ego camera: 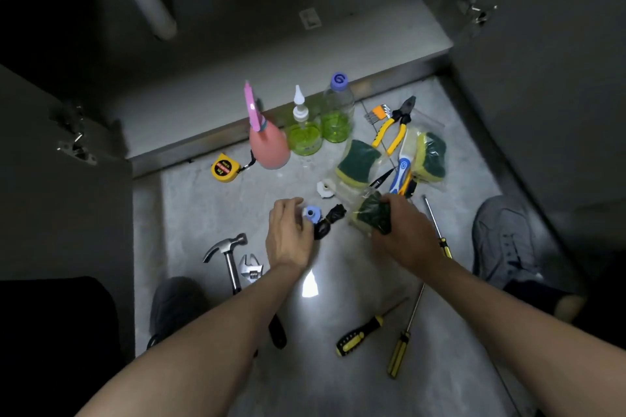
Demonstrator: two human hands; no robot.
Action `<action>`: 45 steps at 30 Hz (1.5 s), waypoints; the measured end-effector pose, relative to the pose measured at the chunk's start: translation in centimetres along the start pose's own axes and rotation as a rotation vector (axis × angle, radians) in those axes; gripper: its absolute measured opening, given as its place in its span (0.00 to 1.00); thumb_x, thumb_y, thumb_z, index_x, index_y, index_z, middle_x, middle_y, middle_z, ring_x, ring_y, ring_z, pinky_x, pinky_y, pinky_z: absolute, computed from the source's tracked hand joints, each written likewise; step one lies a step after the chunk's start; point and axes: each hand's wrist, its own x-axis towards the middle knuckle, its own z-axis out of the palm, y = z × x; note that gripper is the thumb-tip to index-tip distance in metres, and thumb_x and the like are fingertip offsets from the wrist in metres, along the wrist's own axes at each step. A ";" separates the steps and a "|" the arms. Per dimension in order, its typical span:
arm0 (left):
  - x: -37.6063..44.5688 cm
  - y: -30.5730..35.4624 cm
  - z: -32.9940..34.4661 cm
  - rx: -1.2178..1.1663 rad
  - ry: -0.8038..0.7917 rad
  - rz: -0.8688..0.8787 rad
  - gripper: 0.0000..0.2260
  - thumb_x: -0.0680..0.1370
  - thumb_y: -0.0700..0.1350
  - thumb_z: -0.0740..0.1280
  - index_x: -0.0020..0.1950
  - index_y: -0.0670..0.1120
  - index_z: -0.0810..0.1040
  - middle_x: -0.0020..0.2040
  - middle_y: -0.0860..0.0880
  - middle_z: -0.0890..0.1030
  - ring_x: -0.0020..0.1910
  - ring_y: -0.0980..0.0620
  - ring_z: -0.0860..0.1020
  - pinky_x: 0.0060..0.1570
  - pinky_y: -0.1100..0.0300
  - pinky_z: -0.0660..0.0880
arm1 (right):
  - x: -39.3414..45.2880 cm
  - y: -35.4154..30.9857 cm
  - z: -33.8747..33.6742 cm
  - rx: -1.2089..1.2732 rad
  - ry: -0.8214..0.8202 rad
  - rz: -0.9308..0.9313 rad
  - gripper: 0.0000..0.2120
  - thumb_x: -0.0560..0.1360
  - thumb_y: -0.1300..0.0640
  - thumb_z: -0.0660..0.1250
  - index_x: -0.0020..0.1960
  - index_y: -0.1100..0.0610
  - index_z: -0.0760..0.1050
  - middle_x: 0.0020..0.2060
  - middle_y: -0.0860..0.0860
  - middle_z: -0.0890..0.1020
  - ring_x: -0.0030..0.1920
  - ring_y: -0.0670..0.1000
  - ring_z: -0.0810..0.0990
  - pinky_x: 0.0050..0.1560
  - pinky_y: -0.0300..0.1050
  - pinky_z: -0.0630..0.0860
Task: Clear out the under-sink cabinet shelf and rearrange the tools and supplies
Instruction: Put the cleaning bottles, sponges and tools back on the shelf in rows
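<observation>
Head view: right hand [403,234] clamped on bagged sponge [371,215], centre-right of frame; soft, light, slippery wrap, so grip the body. Left hand [288,234] curled at blue cap [311,213] and black bundle [330,221]; exact hold unclear.

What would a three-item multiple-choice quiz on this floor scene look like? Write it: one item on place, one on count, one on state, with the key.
1. Where is the tape measure?
A. left of the pink squeeze bottle
B. beside the pliers
C. under the hammer

2. How many screwdrivers with yellow-and-black handles lie on the floor?
A. one
B. three
C. five

3. What is the right hand doing?
A. resting flat on the floor
B. gripping a bagged green sponge
C. holding the wrench

Key: 1 A, the yellow case sits just left of the bottle; 2 B, one lies near the right forearm and two lie lower down; 3 B, its fingers curl round the sponge.
</observation>
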 end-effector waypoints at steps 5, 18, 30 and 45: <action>3.8 4.9 2.2 0.053 -0.062 0.181 0.16 0.77 0.43 0.65 0.66 0.48 0.74 0.62 0.49 0.73 0.63 0.48 0.70 0.59 0.54 0.71 | 1.4 1.4 -1.5 0.047 -0.128 0.124 0.18 0.73 0.46 0.74 0.57 0.53 0.72 0.54 0.51 0.76 0.52 0.53 0.77 0.50 0.51 0.76; 10.5 7.5 6.6 0.504 -0.272 0.245 0.27 0.74 0.54 0.69 0.70 0.51 0.66 0.64 0.48 0.73 0.63 0.45 0.69 0.67 0.49 0.63 | 16.1 3.1 -8.1 -0.001 0.072 0.211 0.09 0.80 0.50 0.61 0.50 0.54 0.77 0.42 0.52 0.82 0.44 0.55 0.80 0.48 0.54 0.79; 7.6 3.1 -0.8 0.194 -0.165 0.326 0.14 0.78 0.46 0.64 0.64 0.48 0.76 0.61 0.52 0.75 0.61 0.51 0.71 0.57 0.60 0.69 | 25.3 4.6 -3.6 -0.453 -0.047 0.338 0.55 0.71 0.25 0.63 0.79 0.63 0.48 0.54 0.58 0.81 0.53 0.60 0.80 0.50 0.50 0.72; -3.4 -6.0 -2.1 0.315 -0.090 -0.298 0.10 0.76 0.48 0.69 0.56 0.50 0.77 0.58 0.49 0.74 0.59 0.45 0.75 0.50 0.53 0.74 | 18.8 -1.5 -5.9 0.050 0.090 0.346 0.31 0.75 0.38 0.61 0.67 0.59 0.64 0.57 0.59 0.80 0.55 0.63 0.78 0.49 0.52 0.70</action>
